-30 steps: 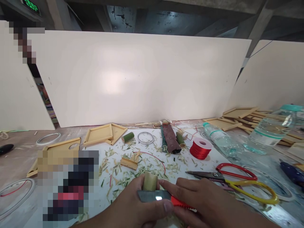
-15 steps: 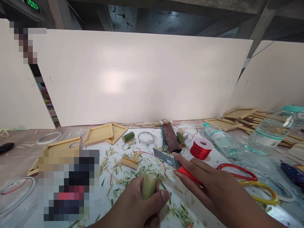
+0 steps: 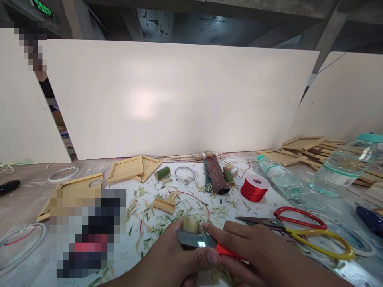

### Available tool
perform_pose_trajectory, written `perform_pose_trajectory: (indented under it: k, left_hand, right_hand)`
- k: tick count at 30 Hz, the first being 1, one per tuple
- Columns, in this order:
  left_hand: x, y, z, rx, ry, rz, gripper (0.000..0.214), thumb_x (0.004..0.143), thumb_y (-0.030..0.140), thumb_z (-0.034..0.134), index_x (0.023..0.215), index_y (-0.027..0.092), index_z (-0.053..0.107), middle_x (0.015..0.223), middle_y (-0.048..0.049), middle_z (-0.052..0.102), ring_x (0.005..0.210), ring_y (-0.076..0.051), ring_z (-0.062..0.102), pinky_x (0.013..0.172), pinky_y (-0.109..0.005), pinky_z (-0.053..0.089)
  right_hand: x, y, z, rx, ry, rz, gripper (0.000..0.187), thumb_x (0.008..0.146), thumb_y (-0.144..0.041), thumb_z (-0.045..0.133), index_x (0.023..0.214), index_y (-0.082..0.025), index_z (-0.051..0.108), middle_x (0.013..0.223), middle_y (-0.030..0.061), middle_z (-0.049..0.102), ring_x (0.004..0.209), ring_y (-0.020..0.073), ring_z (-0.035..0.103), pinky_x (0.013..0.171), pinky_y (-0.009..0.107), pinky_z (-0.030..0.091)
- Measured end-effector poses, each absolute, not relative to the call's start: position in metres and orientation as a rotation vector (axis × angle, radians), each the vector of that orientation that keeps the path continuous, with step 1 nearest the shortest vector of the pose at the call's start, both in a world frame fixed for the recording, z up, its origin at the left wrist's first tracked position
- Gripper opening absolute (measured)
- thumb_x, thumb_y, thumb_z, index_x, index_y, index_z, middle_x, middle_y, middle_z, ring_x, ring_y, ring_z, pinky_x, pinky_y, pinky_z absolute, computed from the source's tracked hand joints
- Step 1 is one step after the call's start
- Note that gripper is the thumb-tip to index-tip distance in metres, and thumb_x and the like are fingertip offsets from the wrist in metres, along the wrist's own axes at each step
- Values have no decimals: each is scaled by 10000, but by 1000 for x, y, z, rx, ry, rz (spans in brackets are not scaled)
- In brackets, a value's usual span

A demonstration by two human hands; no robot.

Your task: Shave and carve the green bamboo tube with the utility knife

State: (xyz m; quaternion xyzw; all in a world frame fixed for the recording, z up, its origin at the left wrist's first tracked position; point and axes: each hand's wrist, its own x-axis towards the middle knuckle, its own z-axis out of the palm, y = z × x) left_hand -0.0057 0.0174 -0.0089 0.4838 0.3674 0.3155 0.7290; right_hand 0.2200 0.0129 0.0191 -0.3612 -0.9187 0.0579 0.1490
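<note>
Counter (image 3: 32, 179), flat and brownish, carries a broad, smooth white sheet (image 3: 187, 189). Above it, the left hand (image 3: 176, 255) and the right hand (image 3: 251, 243) are both closed and meet close to the body. Long dark-metal scissors (image 3: 284, 228) with red and yellow looped handles lie just beyond the right hand, where a wide swing might catch them; short strokes seem wiser. The right hand grips a utility knife (image 3: 209, 241) with a red plastic handle and broad grey metal blade, laid across the near side of a short, pale green bamboo cylinder (image 3: 190, 224), whose end sticks out of the left hand's grip. Shallow, even passes should suit it best, the left thumb clear of the cutting edge; which way that edge faces, I cannot tell. Thin green-and-cream bamboo shavings (image 3: 218, 211) litter the sheet; brushing them aside would probably give a cleaner view.
</note>
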Motion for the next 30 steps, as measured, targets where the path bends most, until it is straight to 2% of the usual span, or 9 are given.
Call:
perform_pose_trajectory:
  k: [2, 5, 10, 13, 15, 17, 23, 26, 30]
  left_hand:
    - [-5, 17, -7, 1030, 821, 694, 666, 616, 658, 949, 938, 240, 543, 570, 128, 515, 371, -37, 335, 358, -188, 248]
    - [-5, 16, -8, 1037, 831, 677, 642, 653, 630, 944, 945, 242, 524, 567, 138, 505, 361, -29, 318, 354, -188, 246]
    - [-5, 16, -11, 1056, 841, 704, 634, 666, 613, 945, 970, 219, 552, 667, 97, 559, 464, -37, 395, 420, -185, 270]
    - [-4, 15, -11, 1064, 878, 729, 611, 678, 619, 935, 950, 212, 570, 683, 87, 555, 491, -44, 382, 444, -194, 279]
    - [-3, 14, -11, 1093, 882, 731, 589, 699, 647, 908, 931, 216, 581, 632, 105, 509, 453, -43, 316, 432, -207, 253]
    - [-1, 12, -10, 1138, 906, 743, 559, 738, 673, 865, 920, 209, 613, 579, 113, 476, 437, -48, 283, 434, -217, 233]
    - [-1, 11, -14, 1102, 937, 744, 428, 868, 622, 776, 905, 246, 574, 401, 147, 409, 324, -64, 282, 422, -212, 247]
    - [0, 13, -19, 1061, 903, 749, 457, 833, 619, 814, 863, 248, 550, 433, 133, 442, 338, -66, 314, 389, -198, 253]
    - [2, 15, -20, 1018, 830, 820, 530, 727, 619, 899, 888, 214, 596, 539, 102, 530, 395, -54, 364, 398, -190, 257]
  right_hand:
    - [218, 11, 24, -1053, -2639, 258, 420, 1016, -287, 718, 1429, -298, 645, 990, -15, 815, 797, 225, 803, 662, 321, 628]
    - [216, 10, 29, -1065, -2629, 279, 422, 1012, -285, 725, 1427, -301, 647, 1006, -19, 816, 824, 220, 806, 674, 317, 623]
    - [218, 14, 15, -998, -2729, 37, 479, 1023, -308, 711, 1471, -232, 562, 968, -29, 800, 762, 218, 806, 591, 333, 597]
    - [217, 14, 4, -907, -2627, -270, 366, 1136, -389, 457, 1440, -200, 529, 870, -29, 774, 584, 208, 776, 444, 353, 533]
    - [215, 13, 1, -889, -2545, -411, 457, 1182, -384, 186, 1390, -190, 543, 787, -32, 751, 492, 187, 746, 377, 347, 497]
    - [212, 10, 1, -916, -2483, -473, 550, 1180, -354, 69, 1353, -172, 559, 750, -29, 745, 469, 170, 743, 348, 323, 494]
    - [218, 11, 8, -1121, -2322, -479, 550, 1182, -411, 162, 1390, -146, 596, 816, 31, 794, 516, 215, 782, 413, 332, 591]
    - [225, 15, 11, -1163, -2356, -391, 548, 1173, -444, 204, 1442, -187, 606, 886, 60, 804, 552, 238, 787, 492, 363, 631]
    - [228, 17, 13, -1061, -2545, -171, 444, 1162, -416, 342, 1458, -220, 609, 895, 33, 783, 687, 253, 810, 539, 360, 636]
